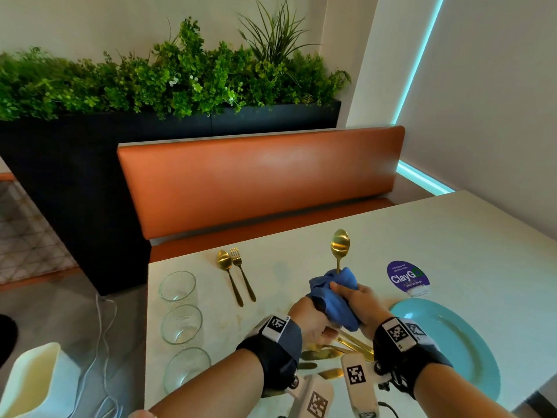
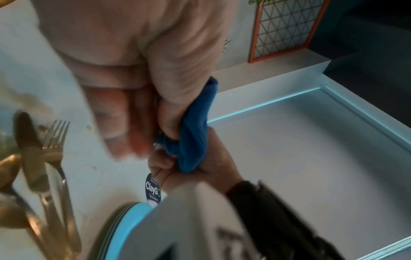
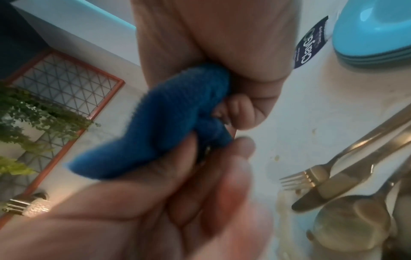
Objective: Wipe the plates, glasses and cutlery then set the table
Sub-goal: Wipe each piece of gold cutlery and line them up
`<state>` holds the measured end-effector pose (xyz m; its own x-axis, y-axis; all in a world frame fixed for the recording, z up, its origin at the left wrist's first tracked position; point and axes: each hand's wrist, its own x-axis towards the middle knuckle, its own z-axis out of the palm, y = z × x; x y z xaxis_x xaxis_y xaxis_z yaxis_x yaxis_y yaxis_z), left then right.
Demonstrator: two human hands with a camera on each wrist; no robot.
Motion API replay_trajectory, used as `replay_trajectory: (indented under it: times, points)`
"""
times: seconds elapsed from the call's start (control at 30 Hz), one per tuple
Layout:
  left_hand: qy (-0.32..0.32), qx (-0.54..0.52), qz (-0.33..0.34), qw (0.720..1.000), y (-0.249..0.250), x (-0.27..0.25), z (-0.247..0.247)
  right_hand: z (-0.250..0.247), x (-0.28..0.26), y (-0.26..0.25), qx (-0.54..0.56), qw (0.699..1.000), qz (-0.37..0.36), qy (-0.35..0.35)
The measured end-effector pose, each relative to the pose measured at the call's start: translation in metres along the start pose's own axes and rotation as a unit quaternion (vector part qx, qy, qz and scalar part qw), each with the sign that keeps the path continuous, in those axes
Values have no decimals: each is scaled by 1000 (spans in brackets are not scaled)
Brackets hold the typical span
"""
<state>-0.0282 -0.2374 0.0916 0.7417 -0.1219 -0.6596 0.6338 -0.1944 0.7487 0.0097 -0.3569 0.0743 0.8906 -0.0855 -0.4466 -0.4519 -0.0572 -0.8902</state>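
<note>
A gold spoon stands upright over the white table, bowl up. Its handle runs down into a bunched blue cloth. My right hand grips the cloth around the handle. Just below, my left hand is curled round the lower end of the wrapped handle; the handle itself is hidden there. The wrist views show the cloth squeezed between both hands. Loose gold cutlery lies under my hands. Stacked turquoise plates sit at right, three glasses at left.
A gold spoon and fork lie side by side near the far table edge. A round ClayGo sticker is beyond the plates. An orange bench runs behind the table, backed by a dark planter.
</note>
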Motion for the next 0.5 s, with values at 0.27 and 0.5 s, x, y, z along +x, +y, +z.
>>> replay_trajectory:
  times: [0.27, 0.5]
  points:
    - [160, 168, 117, 966, 30, 47, -40, -5, 16, 4, -116, 991, 0, -65]
    - [142, 85, 44, 985, 41, 88, -34, 14, 36, -10, -245, 962, -26, -115]
